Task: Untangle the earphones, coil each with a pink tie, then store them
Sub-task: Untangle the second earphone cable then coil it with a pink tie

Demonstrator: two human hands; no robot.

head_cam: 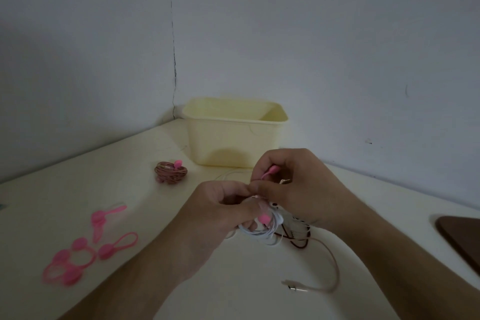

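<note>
- Head view: the left hand curls its fingers round a white earphone coil and holds it just above the table.
- The right hand pinches one end of a pink tie between thumb and fingertips. The tie's other end shows as a pink knob against the coil.
- Judgement: the coil is light, limp and springy. Released loops are likely to spread, so the left hand should keep all turns pinched at one spot.
- Judgement: the tie looks like soft, stretchy silicone. Hold it near the knob end, where the fingers get the firmest purchase for pulling it snug.
- Looser cables hang below the right hand: a dark earphone cord and a pale cable ending in a plug on the table. Whether they are snagged in the coil cannot be told.
- A tied reddish coil rests near the yellow storage bin, not yet inside it.
- Spare pink ties lie well apart to the left.
- Judgement: thin cord at the earbuds and the plug is fragile; avoid tugging there.
</note>
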